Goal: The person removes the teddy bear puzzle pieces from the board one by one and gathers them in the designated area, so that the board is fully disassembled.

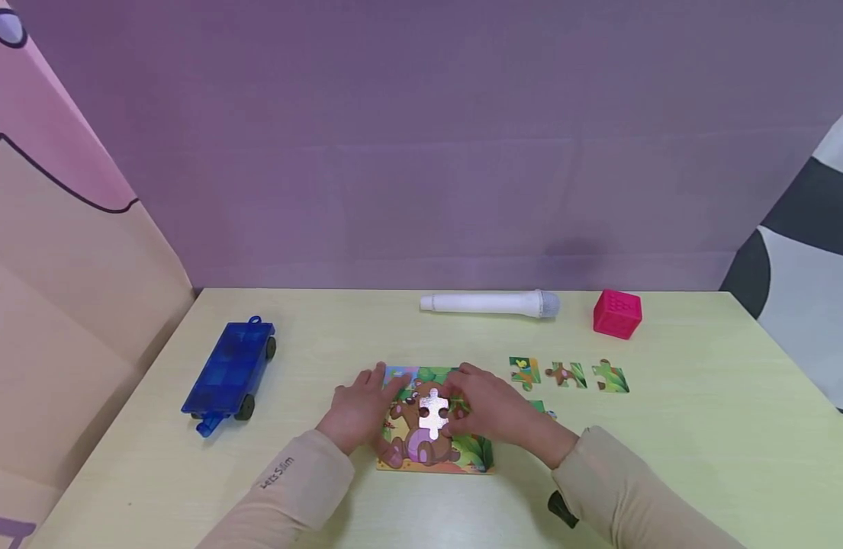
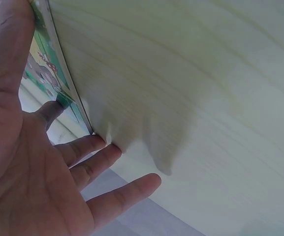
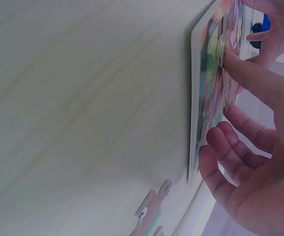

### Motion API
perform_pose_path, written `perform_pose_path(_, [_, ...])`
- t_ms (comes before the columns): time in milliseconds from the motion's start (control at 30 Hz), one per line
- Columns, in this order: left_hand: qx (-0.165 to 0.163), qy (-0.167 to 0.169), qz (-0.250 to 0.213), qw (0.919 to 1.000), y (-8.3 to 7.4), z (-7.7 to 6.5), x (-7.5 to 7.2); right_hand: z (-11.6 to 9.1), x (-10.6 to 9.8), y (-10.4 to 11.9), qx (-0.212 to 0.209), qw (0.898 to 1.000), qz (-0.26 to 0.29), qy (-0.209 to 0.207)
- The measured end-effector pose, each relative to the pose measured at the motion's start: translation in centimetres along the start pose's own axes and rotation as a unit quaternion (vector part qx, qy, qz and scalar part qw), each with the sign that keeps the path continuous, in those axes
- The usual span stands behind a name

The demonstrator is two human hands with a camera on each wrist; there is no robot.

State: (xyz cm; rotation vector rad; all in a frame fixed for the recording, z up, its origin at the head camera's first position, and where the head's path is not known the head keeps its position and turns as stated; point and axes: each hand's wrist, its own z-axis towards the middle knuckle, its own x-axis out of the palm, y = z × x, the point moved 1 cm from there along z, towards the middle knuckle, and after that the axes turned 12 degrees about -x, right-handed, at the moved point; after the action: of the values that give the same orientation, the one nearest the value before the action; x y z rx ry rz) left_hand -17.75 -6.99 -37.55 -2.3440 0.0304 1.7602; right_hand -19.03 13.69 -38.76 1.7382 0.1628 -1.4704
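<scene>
Our beige cloth-sleeved forearms (image 1: 287, 492) angle inward; our left hand (image 1: 359, 415) has its fingers (image 2: 124, 199) spread, while our right hand (image 1: 493, 408) curves, thumb (image 3: 255, 78) and forefinger (image 3: 252, 129) opposed in a pinch.

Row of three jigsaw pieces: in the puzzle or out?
Out: the three pieces lie on the table, apart from the bear puzzle.

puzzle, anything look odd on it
Yes: the puzzle shows a bright white, piece-shaped patch near its middle, beside the right hand. It interrupts the bear picture; it may be glare on a piece rather than a gap, but I cannot be sure.
</scene>
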Motion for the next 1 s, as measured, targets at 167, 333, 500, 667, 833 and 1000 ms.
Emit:
perform_pose_path(167, [-0.004, -0.004, 0.018, 0.9998, -0.2, 0.1, 0.0, 0.0, 0.0, -0.1, -0.006, 1.0, -0.026, -0.001])
perform_pose_path(333, [-0.007, -0.001, 0.02, 0.9998, -0.2, 0.1, -0.1, 0.0, -0.1, 0.1, -0.004, 0.999, -0.053, 0.0])
perform_pose_path(500, [-0.01, 0.005, 0.021, 0.9997, -0.2, 0.1, -0.1, -0.1, -0.1, 0.2, -0.005, 0.997, -0.076, -0.006])
perform_pose_path(667, [-0.012, 0.012, 0.014, 0.9998, -0.1, 0.2, 0.0, -0.2, -0.2, 0.3, -0.005, 0.997, -0.077, -0.016])
perform_pose_path(833, [-0.003, 0.009, 0.009, 0.9999, 0.0, 0.1, 0.1, -0.7, -0.8, 0.3, -0.018, 0.998, -0.057, -0.018])
perform_pose_path(1000, [0.005, 0.007, -0.009, 0.9999, 0.0, -0.1, 0.0, -1.4, -1.6, 0.0, -0.035, 0.998, -0.056, -0.019])
